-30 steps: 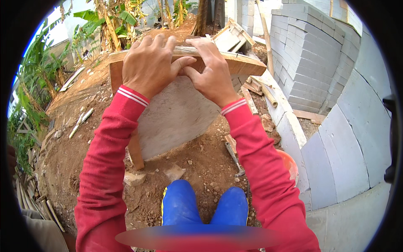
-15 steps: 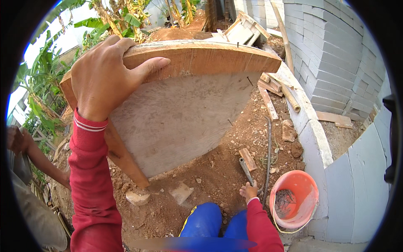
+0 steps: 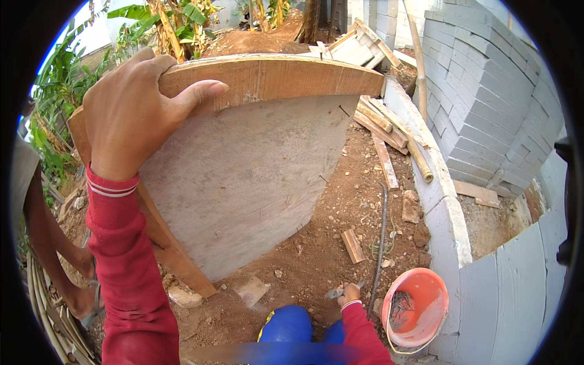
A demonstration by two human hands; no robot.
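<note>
Hammer [image 3: 334, 293] drawn closer — right grip [image 3: 349, 294] wrapped round it; left grip [image 3: 129, 115] clasping plank [image 3: 274, 80].

I'm looking out through the head camera now, a wide fisheye, upright, tipped down and forward from above and behind the left fingers [image 3: 159, 62], which loom big and close. The right fingers [image 3: 348, 295] show smaller, lower down. Beyond the left ones, my view runs out to leafy plants [image 3: 195, 14], straight edges bowing outward.
</note>
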